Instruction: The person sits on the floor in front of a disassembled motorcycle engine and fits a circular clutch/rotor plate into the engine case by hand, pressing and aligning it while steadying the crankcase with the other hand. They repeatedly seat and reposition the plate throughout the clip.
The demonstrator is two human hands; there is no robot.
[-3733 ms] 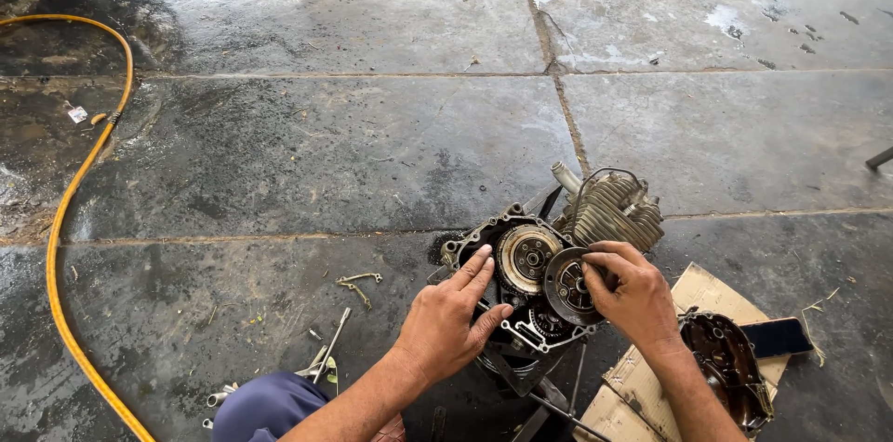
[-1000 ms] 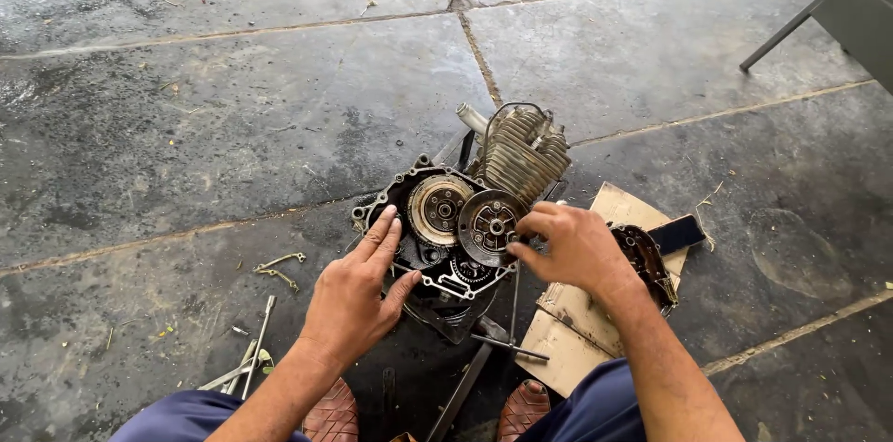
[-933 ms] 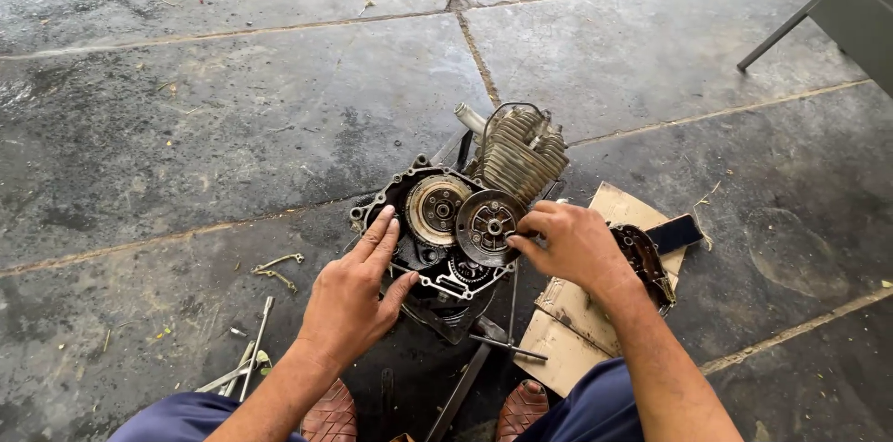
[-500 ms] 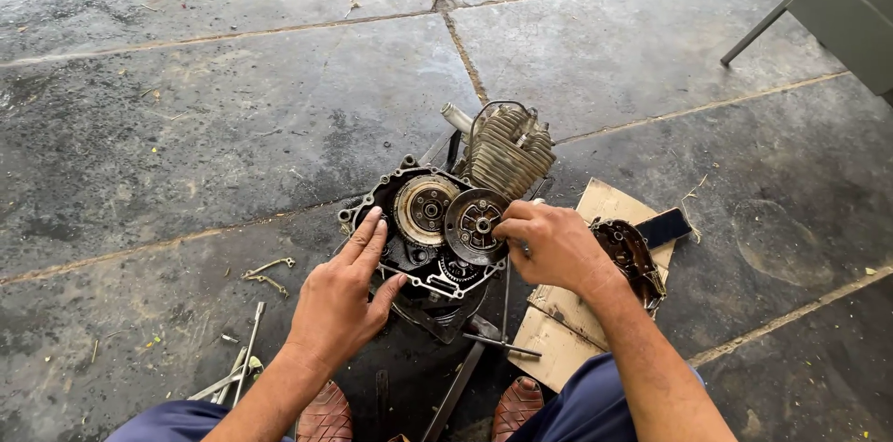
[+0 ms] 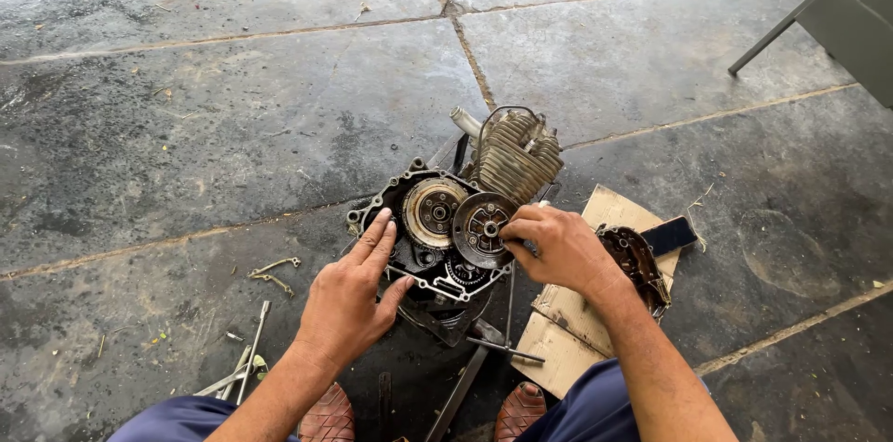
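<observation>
head view, frame centre: right hand (image 5: 558,251) pinches greasy steel clutch disc (image 5: 479,230) by its rim; left hand (image 5: 349,298) flat, steadying heavy engine (image 5: 446,237).

The right hand (image 5: 558,247) covers the right rim of the round clutch plate (image 5: 479,226), so its fingertips' grip there can't be made out. The left hand (image 5: 349,298) hides part of the engine case (image 5: 423,270). A grey metal frame (image 5: 837,14) runs off the picture's right edge.
</observation>
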